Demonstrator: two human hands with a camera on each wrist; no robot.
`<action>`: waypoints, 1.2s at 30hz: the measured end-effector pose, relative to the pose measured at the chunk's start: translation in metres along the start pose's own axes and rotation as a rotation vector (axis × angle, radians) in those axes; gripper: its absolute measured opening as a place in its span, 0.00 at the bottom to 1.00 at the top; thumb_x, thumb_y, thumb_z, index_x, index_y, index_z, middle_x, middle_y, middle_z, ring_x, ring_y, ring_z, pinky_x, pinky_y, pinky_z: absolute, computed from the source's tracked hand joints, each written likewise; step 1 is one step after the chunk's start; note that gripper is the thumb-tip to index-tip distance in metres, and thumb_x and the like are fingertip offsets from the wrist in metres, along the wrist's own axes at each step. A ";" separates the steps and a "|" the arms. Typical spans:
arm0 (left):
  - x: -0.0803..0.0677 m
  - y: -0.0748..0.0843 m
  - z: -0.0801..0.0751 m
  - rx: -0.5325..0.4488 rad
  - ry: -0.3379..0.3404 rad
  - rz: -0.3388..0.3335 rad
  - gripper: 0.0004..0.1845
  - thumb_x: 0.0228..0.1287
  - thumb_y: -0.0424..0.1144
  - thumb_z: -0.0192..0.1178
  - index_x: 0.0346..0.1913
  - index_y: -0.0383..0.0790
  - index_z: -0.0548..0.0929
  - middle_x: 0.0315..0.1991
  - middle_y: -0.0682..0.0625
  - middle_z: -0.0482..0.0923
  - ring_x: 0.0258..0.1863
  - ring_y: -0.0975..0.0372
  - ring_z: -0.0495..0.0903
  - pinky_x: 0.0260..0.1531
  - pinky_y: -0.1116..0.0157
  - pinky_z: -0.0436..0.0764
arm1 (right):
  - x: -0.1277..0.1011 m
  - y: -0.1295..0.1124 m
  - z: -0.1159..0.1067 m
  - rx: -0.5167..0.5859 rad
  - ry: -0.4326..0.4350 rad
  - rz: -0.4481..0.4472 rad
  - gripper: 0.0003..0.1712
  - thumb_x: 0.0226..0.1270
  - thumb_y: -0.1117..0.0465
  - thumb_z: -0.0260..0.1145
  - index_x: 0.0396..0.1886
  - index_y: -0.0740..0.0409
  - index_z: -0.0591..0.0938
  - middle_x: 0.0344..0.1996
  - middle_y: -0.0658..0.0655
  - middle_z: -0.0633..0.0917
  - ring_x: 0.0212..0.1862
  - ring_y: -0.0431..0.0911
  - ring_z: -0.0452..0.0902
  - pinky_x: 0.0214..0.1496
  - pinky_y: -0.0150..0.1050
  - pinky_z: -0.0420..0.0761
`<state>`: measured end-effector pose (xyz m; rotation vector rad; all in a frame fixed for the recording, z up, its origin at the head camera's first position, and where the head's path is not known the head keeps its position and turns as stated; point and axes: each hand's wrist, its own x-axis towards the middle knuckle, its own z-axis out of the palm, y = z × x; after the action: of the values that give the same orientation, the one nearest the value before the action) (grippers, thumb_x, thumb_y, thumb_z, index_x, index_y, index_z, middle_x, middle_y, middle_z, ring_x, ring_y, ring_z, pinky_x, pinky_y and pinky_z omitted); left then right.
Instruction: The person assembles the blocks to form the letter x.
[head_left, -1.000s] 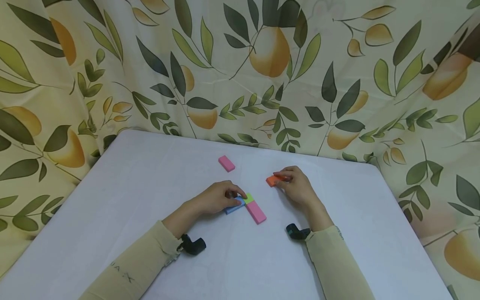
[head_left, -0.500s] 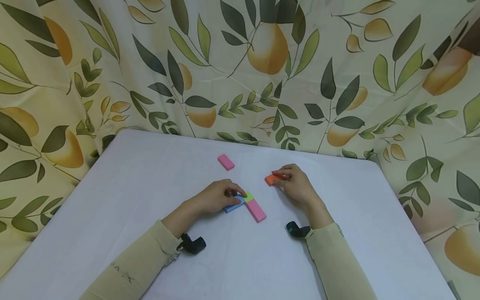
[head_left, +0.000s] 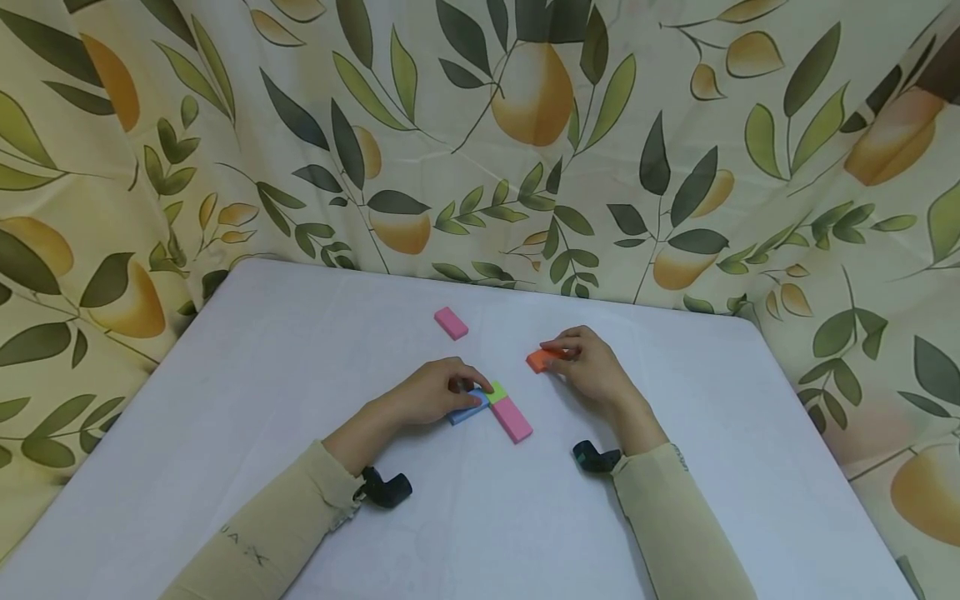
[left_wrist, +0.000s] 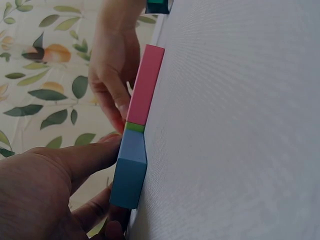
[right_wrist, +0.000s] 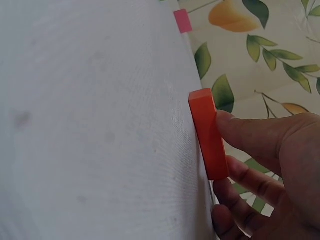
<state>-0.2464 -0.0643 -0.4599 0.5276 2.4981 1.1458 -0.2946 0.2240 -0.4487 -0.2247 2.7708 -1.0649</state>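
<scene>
My left hand (head_left: 429,392) pinches a blue block (head_left: 467,413) lying on the white table, thumb on one side and fingers on the other. The blue block's end meets a small green block (head_left: 498,392), and a fingertip rests at the green one's top. A pink block (head_left: 513,419) continues from the green one toward the near side. In the left wrist view the blue block (left_wrist: 129,182), green strip (left_wrist: 135,127) and pink block (left_wrist: 146,85) stand in a row. To the right, my right hand (head_left: 597,367) holds an orange block (right_wrist: 210,137) between thumb and fingers, low over the cloth.
Another pink block (head_left: 451,323) lies farther back, left of the orange one. White cloth covers the table (head_left: 315,325), and a fruit-patterned curtain (head_left: 465,158) hangs along its back edge. Black wrist cameras (head_left: 387,490) jut from both sleeves.
My right hand has slid slightly left with the orange block. The left hand keeps its hold on the blue block, and the head view has tilted down a little.
</scene>
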 end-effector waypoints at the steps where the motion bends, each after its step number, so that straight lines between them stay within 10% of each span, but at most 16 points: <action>1: 0.000 0.000 0.000 0.001 0.000 -0.001 0.11 0.64 0.46 0.63 0.48 0.66 0.84 0.40 0.57 0.74 0.43 0.60 0.71 0.37 0.63 0.73 | 0.000 0.000 0.000 0.002 -0.002 0.006 0.16 0.65 0.55 0.66 0.52 0.45 0.84 0.55 0.49 0.72 0.60 0.52 0.66 0.62 0.53 0.68; 36: 0.000 -0.004 0.001 -0.013 0.011 0.029 0.12 0.65 0.45 0.62 0.48 0.67 0.83 0.40 0.59 0.75 0.43 0.60 0.72 0.38 0.64 0.75 | 0.000 -0.004 0.002 0.022 -0.044 0.015 0.14 0.61 0.52 0.70 0.47 0.41 0.86 0.52 0.46 0.74 0.58 0.50 0.68 0.59 0.50 0.71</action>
<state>-0.2466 -0.0663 -0.4630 0.5564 2.4984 1.1784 -0.2942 0.2198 -0.4472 -0.2220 2.7165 -1.0734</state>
